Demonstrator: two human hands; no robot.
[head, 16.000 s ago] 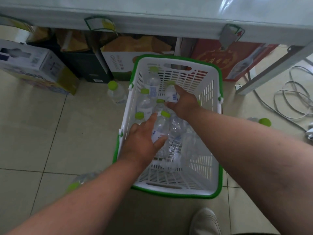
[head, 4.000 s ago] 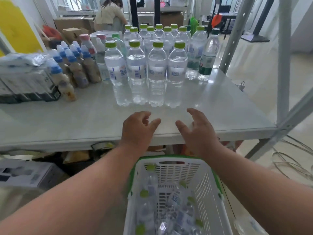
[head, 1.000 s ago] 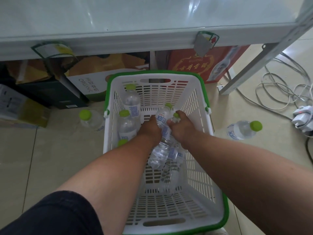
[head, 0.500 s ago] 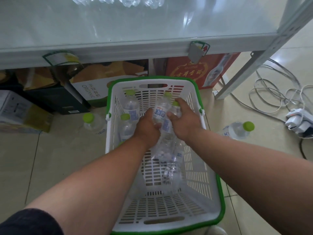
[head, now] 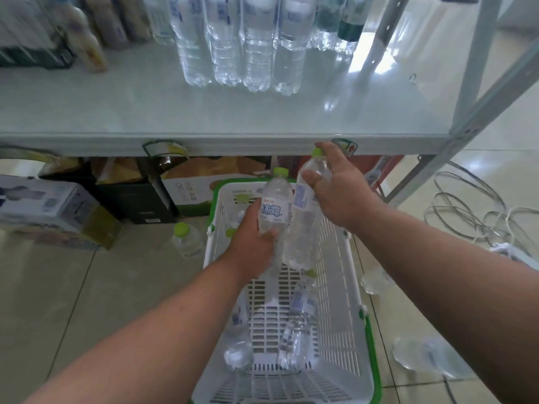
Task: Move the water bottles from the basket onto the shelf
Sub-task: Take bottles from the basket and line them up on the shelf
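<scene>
Left hand (head: 250, 243) wraps one bottle's (head: 274, 208) lower body; right hand (head: 338, 191) clasps another (head: 303, 228) near the shoulder. Full, likely heavy, thin-walled, slick: grip mid-body, not caps.

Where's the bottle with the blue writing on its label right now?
In the head view it is just left of centre, held in the left hand above the basket: the labelled bottle sits beside the bottle gripped by the right hand.

Both forearms extended forward, bare, left hand (head: 253, 239) gripping a bottle (head: 274, 206) near its base, right hand (head: 338, 190) gripping a second bottle (head: 303, 225) at its upper part, hands close together.
</scene>
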